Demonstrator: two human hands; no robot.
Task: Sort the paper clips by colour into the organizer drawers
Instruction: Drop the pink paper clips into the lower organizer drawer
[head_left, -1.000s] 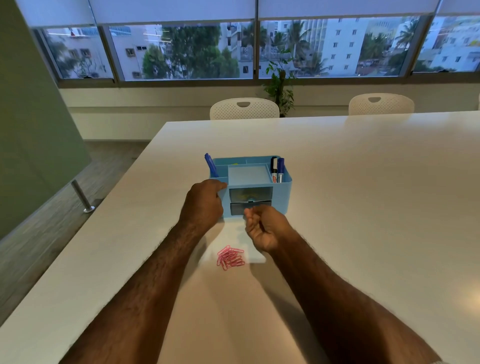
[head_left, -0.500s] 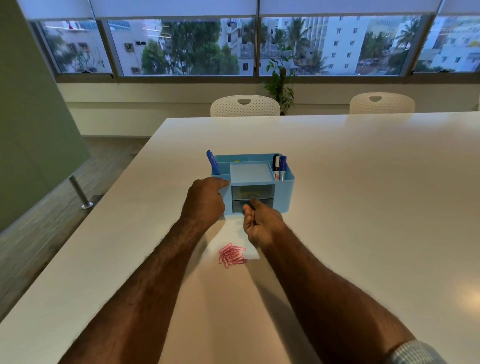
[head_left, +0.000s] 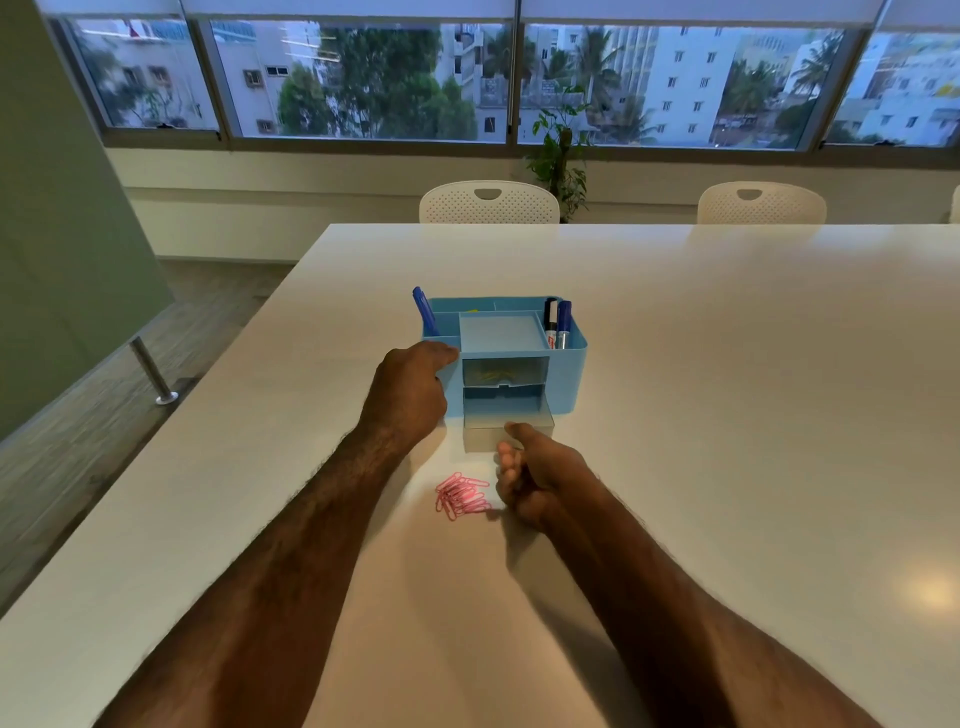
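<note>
- Left hand (head_left: 410, 387) braces the blue organizer (head_left: 569, 374), its grip wrapped on the left side.
- Right hand (head_left: 537, 475) grip pinches the pulled-out lower drawer (head_left: 480, 436).
- Pink paper clips (head_left: 462, 495) lie on the counter (head_left: 727, 441), just left of the right hand.

I can't read any words or numbers here. The two markers (head_left: 557, 326) standing in the right side of the blue organizer (head_left: 570, 375), near the middle of the frame, have labels with a bit of red on them, but the print is too small and blurry for me to read. The buildings outside the windows (head_left: 363, 78) at the top of the frame show no signs I can make out.
</note>
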